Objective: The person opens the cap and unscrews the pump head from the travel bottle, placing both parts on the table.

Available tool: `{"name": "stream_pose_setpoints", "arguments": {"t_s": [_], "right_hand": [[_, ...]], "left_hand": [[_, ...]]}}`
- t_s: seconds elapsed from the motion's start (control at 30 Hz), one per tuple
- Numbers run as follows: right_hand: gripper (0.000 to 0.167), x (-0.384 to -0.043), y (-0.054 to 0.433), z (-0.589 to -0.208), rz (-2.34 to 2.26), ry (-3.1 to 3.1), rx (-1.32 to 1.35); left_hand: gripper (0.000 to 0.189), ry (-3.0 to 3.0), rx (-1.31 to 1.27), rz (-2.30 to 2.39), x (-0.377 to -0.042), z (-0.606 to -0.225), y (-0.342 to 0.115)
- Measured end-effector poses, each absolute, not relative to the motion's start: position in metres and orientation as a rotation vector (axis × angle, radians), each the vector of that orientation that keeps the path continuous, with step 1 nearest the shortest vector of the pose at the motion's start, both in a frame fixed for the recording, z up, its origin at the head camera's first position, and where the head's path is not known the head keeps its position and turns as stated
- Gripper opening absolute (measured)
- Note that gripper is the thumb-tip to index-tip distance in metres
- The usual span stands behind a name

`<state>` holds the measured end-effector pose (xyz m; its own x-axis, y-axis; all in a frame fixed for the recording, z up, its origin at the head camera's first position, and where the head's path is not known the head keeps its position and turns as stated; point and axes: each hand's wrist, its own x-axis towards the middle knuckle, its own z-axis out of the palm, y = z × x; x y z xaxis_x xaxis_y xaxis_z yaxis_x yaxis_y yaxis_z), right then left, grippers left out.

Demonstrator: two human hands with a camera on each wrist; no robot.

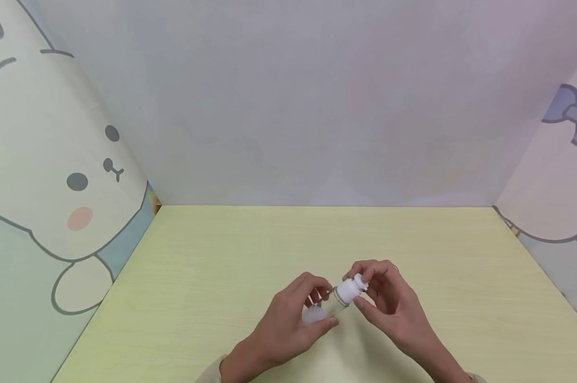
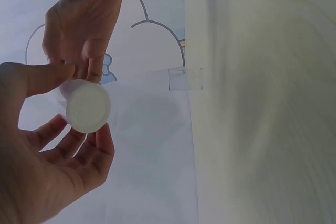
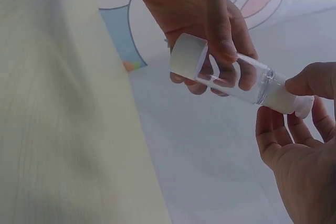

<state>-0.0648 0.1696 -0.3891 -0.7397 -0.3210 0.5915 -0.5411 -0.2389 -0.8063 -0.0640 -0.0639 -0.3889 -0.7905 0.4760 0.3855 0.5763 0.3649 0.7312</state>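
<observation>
1. Three walls stand round the counter (image 1: 212,250): a plain back wall (image 1: 317,106) along its far edge, a left wall (image 1: 10,298) and a right wall (image 1: 533,186) along its sides.
2. The counter is pale yellow-green with faint grain; a soft shadow lies on it below the hands.
3. A white cartoon animal (image 1: 39,159) covers much of the left wall.
4. The left hand (image 1: 288,316) has its thumb and fingers bent round the lower half of the bottle (image 1: 335,307), parted only by the bottle's width.
5. The right hand (image 1: 398,316) pinches the white collar (image 1: 348,292) at the bottle's upper end between thumb and fingertips, which stand apart by the collar's width.
6. The bottle, clear in the body, is held up over the counter, between its left and right edges and well apart from the far edge. It tilts, top toward the far right corner.
7. The base (image 2: 87,108) is white, its round flat end facing the left wrist camera.
8. A small white spout (image 1: 361,281) tops the collar.
</observation>
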Motion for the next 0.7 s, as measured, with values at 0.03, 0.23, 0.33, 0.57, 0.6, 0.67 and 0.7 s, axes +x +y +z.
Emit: {"name": "stream_pose_setpoints", "arguments": {"t_s": [0.03,0.23,0.33,0.57,0.6,0.67,0.7], "right_hand": [[0.039,-0.0649,0.1698,-0.3893,2.111,-1.827,1.067],[0.039,-0.0652,0.1703,-0.389,2.136,-1.784,1.133],[0.039,-0.0652,0.1701,-0.3886,2.139,-1.763,1.158],[0.048,-0.0644,0.1695,-0.3874,2.163,-1.764,1.071],[0.048,-0.0645,0.1689,-0.3874,2.175,-1.758,1.048],[0.048,-0.0645,0.1676,-0.3877,2.2,-1.751,1.003],[0.047,-0.0644,0.1668,-0.3878,2.211,-1.756,0.975]], "left_hand": [[0.045,-2.532,-0.951,-1.492,-0.0637,-0.388,-0.0642],[0.042,-2.632,-0.876,-1.856,-0.0637,-0.3817,-0.0662],[0.04,-2.646,-0.883,-1.898,-0.0638,-0.3797,-0.0665],[0.043,-2.639,-0.862,-1.892,-0.0622,-0.3798,-0.0655],[0.043,-2.635,-0.857,-1.884,-0.0617,-0.3801,-0.0652],[0.044,-2.63,-0.85,-1.861,-0.0607,-0.3809,-0.0644],[0.045,-2.629,-0.846,-1.849,-0.0601,-0.3812,-0.0639]]}}
